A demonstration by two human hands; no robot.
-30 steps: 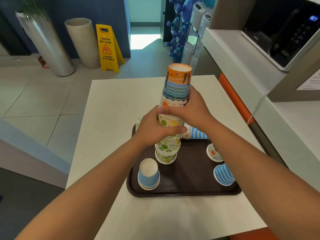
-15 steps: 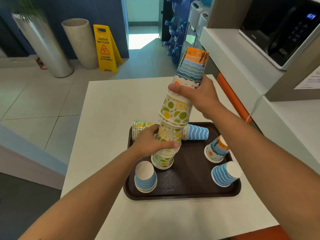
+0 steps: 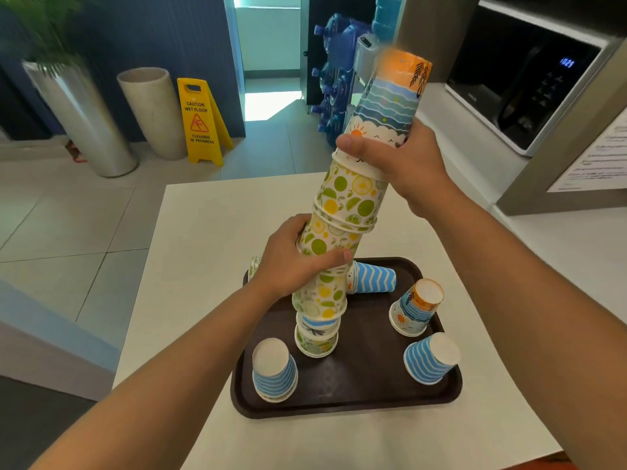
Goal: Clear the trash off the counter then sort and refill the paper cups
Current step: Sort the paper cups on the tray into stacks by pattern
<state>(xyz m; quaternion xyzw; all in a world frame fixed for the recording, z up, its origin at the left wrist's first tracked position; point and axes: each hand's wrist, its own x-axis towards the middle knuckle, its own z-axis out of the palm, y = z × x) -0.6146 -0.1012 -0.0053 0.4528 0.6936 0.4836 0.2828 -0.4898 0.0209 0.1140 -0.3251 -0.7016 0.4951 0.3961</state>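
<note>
A tall stack of upside-down paper cups [image 3: 342, 212] leans to the right above a dark brown tray [image 3: 359, 398]. Its upper cups show a sunset print, its lower ones green and yellow citrus. My right hand [image 3: 400, 161] grips the sunset cups near the top. My left hand [image 3: 295, 259] grips the citrus part lower down. On the tray stand two blue striped cups [image 3: 273, 373] [image 3: 431, 357] and a sunset cup [image 3: 415, 305], all upside down. Another blue striped cup [image 3: 373, 278] lies on its side behind the stack.
The tray sits on a white table [image 3: 203, 232]. A counter with a microwave [image 3: 529, 72] runs along the right. Beyond the table are a yellow wet-floor sign [image 3: 200, 120], two tall planters [image 3: 152, 110] and blue water bottles [image 3: 336, 86].
The stack has stretched out and tilted to the right: my right hand has pulled the sunset cups up and away while my left hand holds the citrus cups over the tray.
</note>
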